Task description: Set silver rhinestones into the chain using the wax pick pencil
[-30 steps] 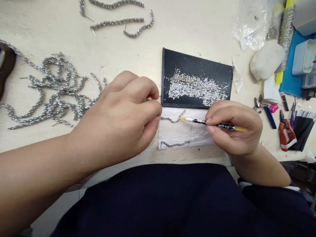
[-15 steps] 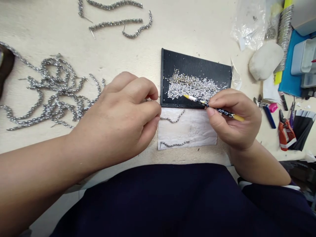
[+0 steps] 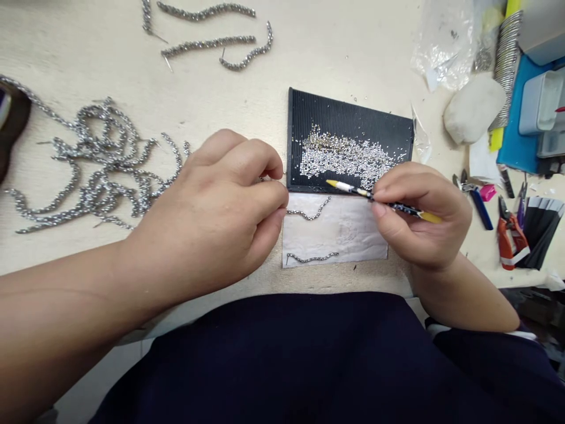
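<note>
My left hand (image 3: pixel 225 203) is pinched shut around a thin wire (image 3: pixel 272 175) with tiny silver beads, above the tray's lower left corner. My right hand (image 3: pixel 419 212) grips a black and yellow picking pencil (image 3: pixel 366 193), its pale tip over the lower edge of a black ridged tray (image 3: pixel 348 106). A patch of tiny silver beads (image 3: pixel 344 156) is spread across that tray. Below it lies a white sheet (image 3: pixel 344 235) carrying two beaded strands with wire ends (image 3: pixel 309 215) (image 3: pixel 311 257). The left fingertips nearly reach the upper strand's end.
A tangled heap of beaded strands (image 3: pixel 101 165) lies left of my hands, with more strands (image 3: pixel 207 42) at the top. To the right are a plastic bag (image 3: pixel 445 44), a white lump (image 3: pixel 474 109), red-handled pliers (image 3: pixel 511 238) and a blue tray (image 3: pixel 514 100).
The pencil tip has moved from above the white sheet up to the tray's lower edge, dipping slightly in the last half second. My left hand has barely moved.
</note>
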Motion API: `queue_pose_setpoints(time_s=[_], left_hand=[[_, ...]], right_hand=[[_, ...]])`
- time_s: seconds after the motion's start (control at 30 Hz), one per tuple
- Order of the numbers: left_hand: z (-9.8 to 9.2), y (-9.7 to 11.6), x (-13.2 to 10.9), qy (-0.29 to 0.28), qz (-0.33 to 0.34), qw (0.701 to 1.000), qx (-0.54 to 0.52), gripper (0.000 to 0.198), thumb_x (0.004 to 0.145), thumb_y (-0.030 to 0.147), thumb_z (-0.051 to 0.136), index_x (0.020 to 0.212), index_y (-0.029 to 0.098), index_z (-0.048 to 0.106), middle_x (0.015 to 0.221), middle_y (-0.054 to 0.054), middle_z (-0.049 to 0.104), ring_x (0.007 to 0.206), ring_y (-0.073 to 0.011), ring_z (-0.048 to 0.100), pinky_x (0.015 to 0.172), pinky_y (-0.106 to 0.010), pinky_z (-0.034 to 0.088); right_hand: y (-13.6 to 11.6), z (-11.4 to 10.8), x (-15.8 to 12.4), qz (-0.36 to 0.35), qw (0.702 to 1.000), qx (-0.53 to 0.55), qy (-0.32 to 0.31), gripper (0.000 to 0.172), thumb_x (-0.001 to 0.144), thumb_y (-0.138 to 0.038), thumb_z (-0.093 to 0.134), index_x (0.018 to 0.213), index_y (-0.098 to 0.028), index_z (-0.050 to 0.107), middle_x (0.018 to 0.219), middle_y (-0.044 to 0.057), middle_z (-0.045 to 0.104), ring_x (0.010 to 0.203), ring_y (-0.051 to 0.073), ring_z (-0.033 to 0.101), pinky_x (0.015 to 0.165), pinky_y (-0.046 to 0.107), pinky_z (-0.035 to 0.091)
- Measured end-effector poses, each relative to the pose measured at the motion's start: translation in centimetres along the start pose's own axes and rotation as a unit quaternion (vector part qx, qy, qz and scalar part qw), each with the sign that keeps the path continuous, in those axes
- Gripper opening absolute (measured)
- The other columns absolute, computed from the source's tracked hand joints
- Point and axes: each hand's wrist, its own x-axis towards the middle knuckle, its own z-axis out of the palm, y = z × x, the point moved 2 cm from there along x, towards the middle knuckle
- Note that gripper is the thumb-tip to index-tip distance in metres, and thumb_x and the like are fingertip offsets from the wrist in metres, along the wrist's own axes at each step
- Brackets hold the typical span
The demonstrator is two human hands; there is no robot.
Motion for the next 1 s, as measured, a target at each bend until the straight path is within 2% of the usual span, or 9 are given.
queue_pose_setpoints(time_s=[0.17,0.3,0.77,0.9,1.0], left_hand=[[-0.03,-0.07,-0.13,0.009,0.026,0.999,0.023,0.034,0.112,0.036,0.045,0.093,0.020,0.069,0.116,-0.005,0.060,0.113,-0.0258,0.058,0.097,-0.051,0.057],[0.02,-0.15,-0.05,0.004,0.017,1.000,0.015,0.036,0.112,0.037,0.045,0.092,0.020,0.069,0.117,-0.005,0.059,0.115,-0.0261,0.057,0.099,-0.052,0.056],[-0.08,-0.02,-0.12,0.008,0.028,0.999,0.035,0.038,0.113,0.035,0.041,0.092,0.020,0.069,0.115,-0.004,0.059,0.113,-0.0246,0.059,0.096,-0.051,0.060],[-0.04,-0.05,-0.24,0.014,0.026,0.999,0.040,0.039,0.114,0.035,0.039,0.093,0.020,0.068,0.117,-0.003,0.058,0.115,-0.0246,0.061,0.098,-0.052,0.060],[0.02,-0.14,-0.32,0.010,0.022,0.999,0.038,0.039,0.114,0.036,0.038,0.094,0.021,0.068,0.118,-0.002,0.057,0.116,-0.0241,0.061,0.100,-0.052,0.059]], right_hand=[[-0.46,-0.38,0.27,-0.035,0.996,0.029,-0.074,0.026,0.081,-0.004,0.072,0.095,-0.026,0.074,0.079,0.000,0.071,0.066,0.018,0.070,0.057,0.035,0.057],[-0.76,-0.52,0.33,-0.031,0.993,0.033,-0.111,0.029,0.079,-0.001,0.071,0.094,-0.026,0.073,0.082,0.002,0.070,0.068,0.019,0.069,0.058,0.036,0.057],[-0.81,-0.45,0.31,-0.014,0.991,0.035,-0.125,0.026,0.082,0.001,0.069,0.095,-0.022,0.071,0.085,0.002,0.069,0.074,0.016,0.069,0.063,0.032,0.056],[-0.66,-0.32,0.32,-0.018,0.993,0.047,-0.111,0.023,0.082,-0.002,0.072,0.095,-0.020,0.073,0.084,0.003,0.071,0.074,0.016,0.071,0.063,0.031,0.058],[-0.55,-0.22,0.28,-0.020,0.996,0.038,-0.076,0.023,0.084,-0.002,0.074,0.097,-0.021,0.074,0.081,0.001,0.073,0.072,0.016,0.071,0.062,0.030,0.058]])
